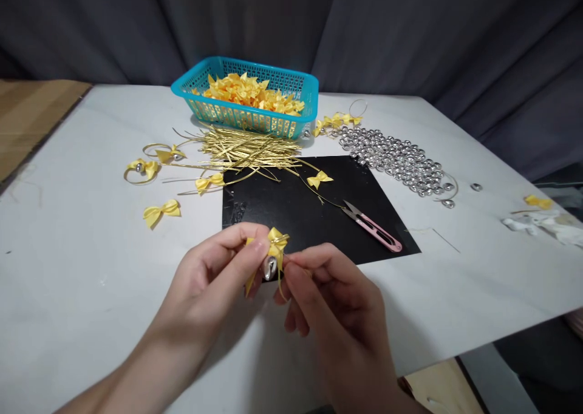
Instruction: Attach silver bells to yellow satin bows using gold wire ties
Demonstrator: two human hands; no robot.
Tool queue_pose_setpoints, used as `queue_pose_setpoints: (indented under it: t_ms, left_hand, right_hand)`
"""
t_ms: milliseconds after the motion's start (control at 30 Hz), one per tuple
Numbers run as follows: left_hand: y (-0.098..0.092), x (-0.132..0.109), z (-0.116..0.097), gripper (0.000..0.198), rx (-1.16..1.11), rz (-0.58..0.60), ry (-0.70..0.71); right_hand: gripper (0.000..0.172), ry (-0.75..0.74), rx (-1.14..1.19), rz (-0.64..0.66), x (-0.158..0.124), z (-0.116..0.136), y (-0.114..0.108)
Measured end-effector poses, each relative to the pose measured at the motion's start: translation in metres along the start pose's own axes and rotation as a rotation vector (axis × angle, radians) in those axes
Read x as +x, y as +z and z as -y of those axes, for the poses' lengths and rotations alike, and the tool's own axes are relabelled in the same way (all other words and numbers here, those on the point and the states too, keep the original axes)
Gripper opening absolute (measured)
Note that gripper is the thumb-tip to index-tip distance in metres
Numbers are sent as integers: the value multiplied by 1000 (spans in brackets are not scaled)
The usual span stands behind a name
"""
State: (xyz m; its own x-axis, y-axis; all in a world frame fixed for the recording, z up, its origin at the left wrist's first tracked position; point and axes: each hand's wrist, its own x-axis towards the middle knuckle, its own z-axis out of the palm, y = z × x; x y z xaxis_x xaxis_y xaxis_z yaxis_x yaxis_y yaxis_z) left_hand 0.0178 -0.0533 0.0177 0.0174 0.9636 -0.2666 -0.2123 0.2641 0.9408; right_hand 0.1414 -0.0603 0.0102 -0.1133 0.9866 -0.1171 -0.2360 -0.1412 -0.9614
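Observation:
My left hand (214, 280) pinches a small yellow ribbon bow (274, 244) with a silver bell (269, 270) hanging under it, just above the near edge of a black mat (314, 213). My right hand (332, 305) is closed in a pinch on the gold wire tie (283, 267) wound round the bow's middle. Both hands meet at the bow, near the table's front.
A teal basket (246, 98) of yellow bows stands at the back, with a heap of gold wire ties (250, 150) before it. Silver bells (396, 159) lie at the right, pink thread snips (373, 226) on the mat, loose bows (161, 210) at the left.

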Motion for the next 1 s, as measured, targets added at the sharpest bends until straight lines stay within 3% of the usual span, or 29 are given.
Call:
queue_pose_setpoints:
  t_ms: [367,433,567,667,800,1000]
  left_hand:
    - [0,-2,1,16,11,37,-36]
    - [-1,-1,2,17,29,56,-28]
    - [-3,3,7,17,83,48,51]
    - [-4,5,9,18,105,22,65]
    - [-4,6,9,17,116,4,68]
    - [-2,5,7,19,144,20,119]
  right_hand:
    - [10,-247,-264,37,1,6,-9]
    - [9,-131,-234,77,4,9,-14]
    - [14,294,7,186,11,15,-24]
    - [18,435,138,206,13,16,-28]
    - [17,462,183,171,13,11,-26]
    - [14,351,46,15,11,5,-18]
